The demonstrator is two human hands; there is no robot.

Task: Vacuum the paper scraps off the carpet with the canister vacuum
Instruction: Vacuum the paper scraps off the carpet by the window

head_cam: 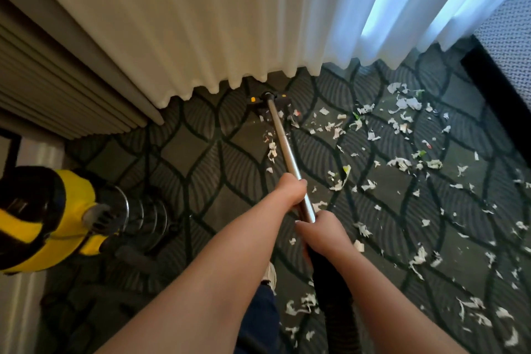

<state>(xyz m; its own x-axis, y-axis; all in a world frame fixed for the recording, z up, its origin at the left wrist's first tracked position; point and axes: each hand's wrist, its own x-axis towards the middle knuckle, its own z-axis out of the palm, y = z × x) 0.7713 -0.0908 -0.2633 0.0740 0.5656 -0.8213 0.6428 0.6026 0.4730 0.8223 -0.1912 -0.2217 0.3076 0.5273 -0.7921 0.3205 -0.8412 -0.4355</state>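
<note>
My left hand (290, 188) grips the silver vacuum wand (284, 141) partway up. My right hand (321, 234) holds it lower, where the wand meets the black hose (333, 296). The black floor nozzle (268, 102) with yellow tabs rests on the dark patterned carpet (201, 152) just under the curtain hem. White paper scraps (402, 123) lie scattered over the carpet to the right of the wand, with a few beside the nozzle. The yellow and black canister (48, 218) stands at the left, its ribbed hose (143, 215) coming out toward me.
A cream curtain (186, 23) and a sheer white curtain (416, 3) hang across the far side. A beige pleated panel (57, 89) is at the left. A grey textured piece of furniture with a black base (505, 52) borders the right. My shoe (270, 273) shows below my arms.
</note>
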